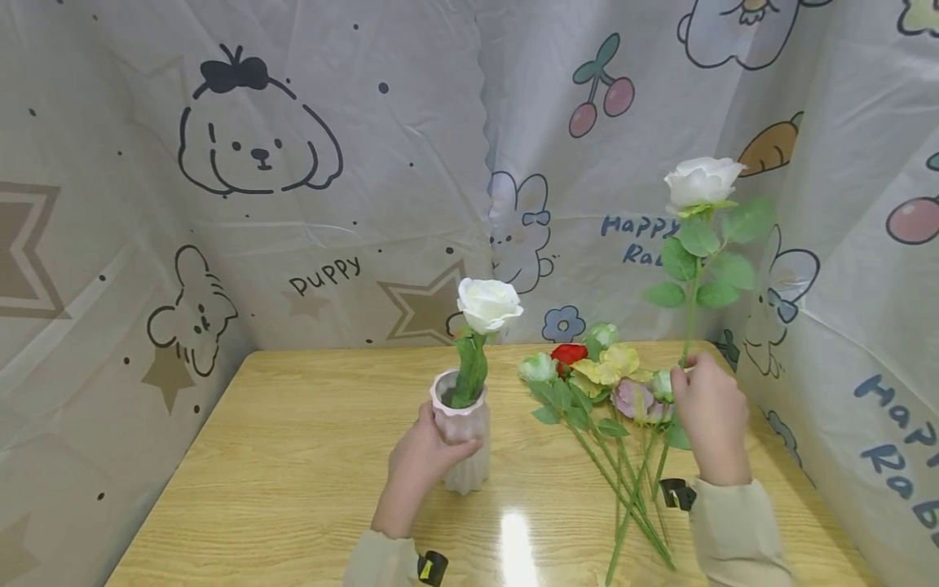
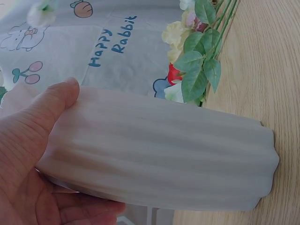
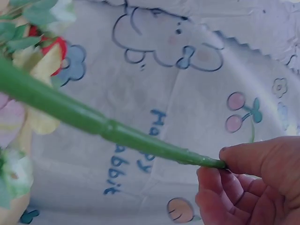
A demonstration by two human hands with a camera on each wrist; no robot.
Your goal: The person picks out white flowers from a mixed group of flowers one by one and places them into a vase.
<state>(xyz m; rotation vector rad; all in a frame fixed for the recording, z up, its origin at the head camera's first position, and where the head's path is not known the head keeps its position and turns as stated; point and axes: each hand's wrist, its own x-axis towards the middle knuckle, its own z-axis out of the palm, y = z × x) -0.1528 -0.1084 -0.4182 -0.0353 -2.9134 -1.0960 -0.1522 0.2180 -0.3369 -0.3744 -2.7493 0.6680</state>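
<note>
My left hand (image 1: 425,461) grips a pale, ribbed vase (image 1: 473,465) around its upper part, the thumb across its side. In the left wrist view the vase (image 2: 164,150) fills the middle, its scalloped base near the wooden tabletop. One white rose (image 1: 489,306) stands in the vase, green leaves at its mouth. On the right, my right hand (image 1: 711,416) pinches the stem of another white rose (image 1: 702,184), which is held upright above the table. The right wrist view shows that green stem (image 3: 140,143) between thumb and fingers.
Several artificial flowers lie in a heap right of the vase: a red bloom (image 1: 569,356), yellow blooms (image 1: 612,365) and a pink bloom (image 1: 633,399). Their stems (image 1: 631,497) point toward the table's front. A printed curtain (image 1: 367,204) hangs behind and beside the wooden table (image 1: 293,456).
</note>
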